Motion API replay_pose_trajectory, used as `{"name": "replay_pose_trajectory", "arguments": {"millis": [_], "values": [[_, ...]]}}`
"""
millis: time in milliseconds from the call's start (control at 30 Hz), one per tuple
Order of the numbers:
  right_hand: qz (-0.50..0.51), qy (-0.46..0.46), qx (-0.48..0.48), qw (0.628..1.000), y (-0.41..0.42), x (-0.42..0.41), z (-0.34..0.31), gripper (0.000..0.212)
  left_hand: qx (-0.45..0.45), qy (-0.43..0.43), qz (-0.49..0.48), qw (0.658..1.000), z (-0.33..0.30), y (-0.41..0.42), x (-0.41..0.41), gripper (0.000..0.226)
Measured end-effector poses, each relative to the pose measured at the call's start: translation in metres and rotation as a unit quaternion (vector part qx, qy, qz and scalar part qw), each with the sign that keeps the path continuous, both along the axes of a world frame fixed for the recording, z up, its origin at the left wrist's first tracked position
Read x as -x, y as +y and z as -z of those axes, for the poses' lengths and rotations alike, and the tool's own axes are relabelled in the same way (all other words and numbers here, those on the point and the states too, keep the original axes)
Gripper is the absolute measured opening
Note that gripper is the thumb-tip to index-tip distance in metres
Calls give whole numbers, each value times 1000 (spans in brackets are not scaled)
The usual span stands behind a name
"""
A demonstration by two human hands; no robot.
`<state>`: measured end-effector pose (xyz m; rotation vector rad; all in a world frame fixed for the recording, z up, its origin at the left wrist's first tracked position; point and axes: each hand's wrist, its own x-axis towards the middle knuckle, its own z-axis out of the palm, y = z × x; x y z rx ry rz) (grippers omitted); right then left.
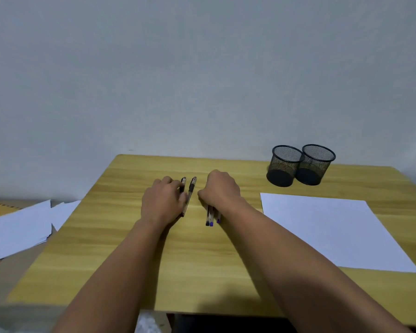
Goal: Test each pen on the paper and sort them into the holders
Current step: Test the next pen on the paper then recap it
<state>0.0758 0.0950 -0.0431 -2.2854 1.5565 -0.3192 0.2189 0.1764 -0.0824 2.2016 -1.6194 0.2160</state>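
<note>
We find our right hand point(220, 188) clenched over three pens point(211, 216), left of the paper point(332, 231). Our left hand point(162, 200) rests on two more pens point(190, 193), further left. Two mesh holders point(300, 165) stand behind the paper.

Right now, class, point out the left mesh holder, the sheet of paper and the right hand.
left mesh holder point(283, 168), head view, on its mesh wall
sheet of paper point(334, 231), head view, on its blank middle
right hand point(220, 187), head view, on its back

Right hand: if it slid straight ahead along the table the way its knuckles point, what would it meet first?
Nothing close: bare table lies ahead of the right hand up to the wall. The mesh holders sit off to its right, though depth is uncertain.
</note>
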Motion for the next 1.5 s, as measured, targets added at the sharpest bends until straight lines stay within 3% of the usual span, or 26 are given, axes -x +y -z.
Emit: {"name": "replay_pose_trajectory", "arguments": {"millis": [333, 500, 600, 767, 867, 967, 1033, 1067, 1167, 1200, 1300, 1400, 1500], "values": [[-14, 5, 5, 1000, 7, -7, -4, 18, -3, 12, -7, 1000, -3, 0, 3, 34], [19, -122, -88, 988, 0, 4, -18, 28, 10, 32, 13, 999, -12, 7, 6, 40], [-21, -202, -169, 965, -2, 31, -35, 30, 25, 30, 80, 996, -24, 12, 15, 54], [-55, -250, -227, 940, 6, 99, -61, 4, 54, 4, 171, 984, -51, 11, 46, 23], [8, -383, -292, 876, 9, 146, -73, 10, 73, -3, 186, 980, -71, 9, 73, 20], [58, -586, -347, 730, 17, 173, -71, 13, 84, 19, 195, 977, -86, 6, 105, 18], [64, -656, -329, 677, 23, 181, -66, 16, 84, 45, 200, 975, -94, 3, 128, 18], [66, -661, -309, 681, 26, 183, -63, 16, 84, 63, 205, 973, -97, 2, 139, 17], [92, -603, -232, 758, 29, 191, -54, 21, 57, 160, 237, 957, -107, -4, 172, 14], [98, -594, -217, 768, 28, 195, -53, 24, 27, 210, 255, 943, -111, -4, 182, 16], [108, -587, -195, 778, 22, 212, -52, 32, -58, 311, 275, 908, -117, -7, 201, 26], [135, -589, -175, 778, 17, 220, -50, 36, -71, 356, 270, 892, -115, -14, 221, 31], [215, -614, -146, 745, 0, 225, -48, 37, -95, 371, 260, 886, -108, -23, 228, 29]]}}
